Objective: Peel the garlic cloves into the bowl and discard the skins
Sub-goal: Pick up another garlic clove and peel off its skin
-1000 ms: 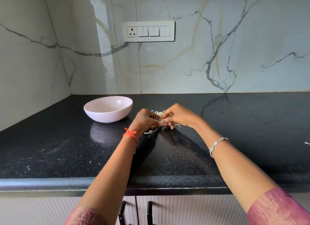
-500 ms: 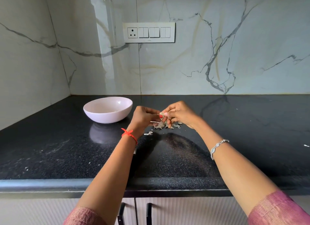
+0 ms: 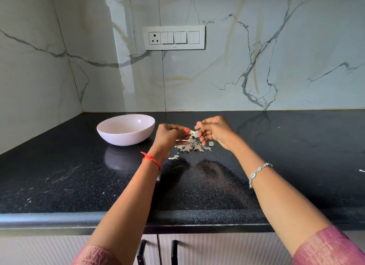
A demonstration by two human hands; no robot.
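A pale pink bowl (image 3: 126,129) stands on the black counter (image 3: 79,175), left of my hands. My left hand (image 3: 169,135) and my right hand (image 3: 215,130) hover close together just above the counter. Between their fingertips they pinch a small pale garlic clove with its skin (image 3: 193,133). A heap of papery garlic skins (image 3: 190,146) lies on the counter directly under my hands. One stray skin (image 3: 173,157) lies a little nearer to me. A small pale piece (image 3: 211,144) sits at the heap's right end. The bowl's contents are hard to make out.
The marble wall with a switch panel (image 3: 173,37) rises behind the counter, and a side wall closes off the left. Small white flecks dot the counter at the far right (image 3: 361,170). Cabinet doors with black handles (image 3: 173,251) sit below the counter's front edge.
Both hands have lifted off the skin heap and drawn slightly apart, uncovering the skins on the counter. The bowl has not moved.
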